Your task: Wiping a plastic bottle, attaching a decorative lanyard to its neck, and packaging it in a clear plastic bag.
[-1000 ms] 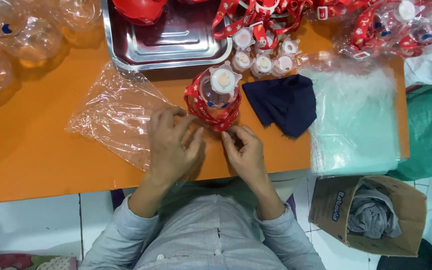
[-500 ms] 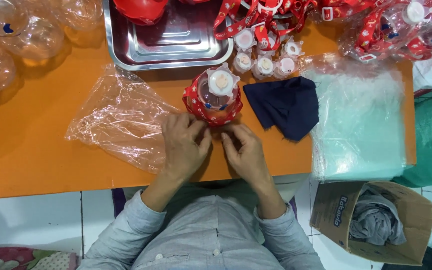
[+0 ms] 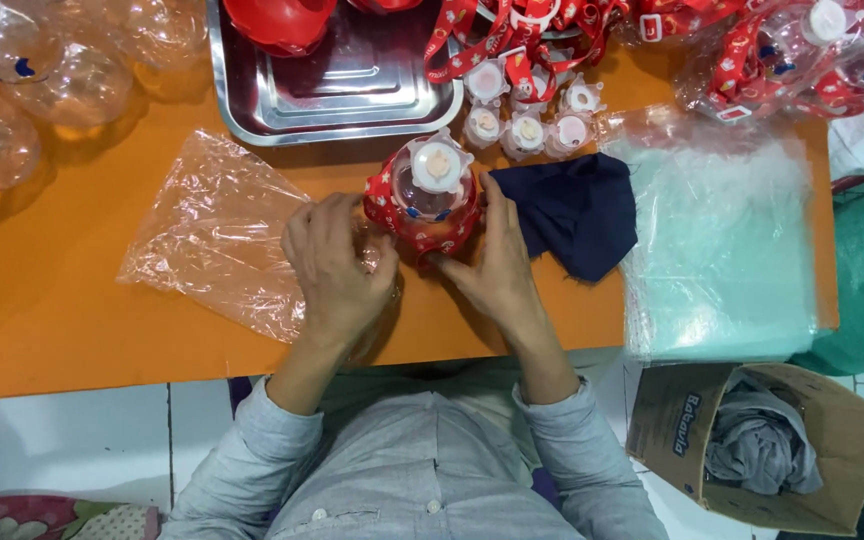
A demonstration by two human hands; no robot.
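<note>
A: Hands first. Where are they?

B: Both are at a small clear bottle (image 3: pixel 430 195) with a white cap and a red patterned strap around it. The bottle stands on the orange table (image 3: pixel 42 310), directly between the two sets of fingers.

A: And the fingers?

B: The left hand (image 3: pixel 337 265) has its fingers curled together against the bottle's left side, on the red strap. The right hand (image 3: pixel 497 265) lies with fingers extended along the right side, thumb tucked under the lower edge. Both are closed on the bottle, one from each side.

A: What is beside the left fingers?

B: A crumpled clear plastic bag (image 3: pixel 214 235) spreads outward from them; the knuckles overlap its near edge.

A: Beside the right ones?

B: A dark blue cloth (image 3: pixel 577 210), touching the back of the fingers. Beyond it lies a stack of clear plastic sheets (image 3: pixel 727 250).

A: Past the fingertips?

B: A steel tray (image 3: pixel 352 95), and next to it a cluster of small white-capped bottles (image 3: pixel 527 120) under a heap of red straps (image 3: pixel 552 30). Clear empty bottles (image 3: pixel 12 110) sit far off beyond the left hand.
</note>
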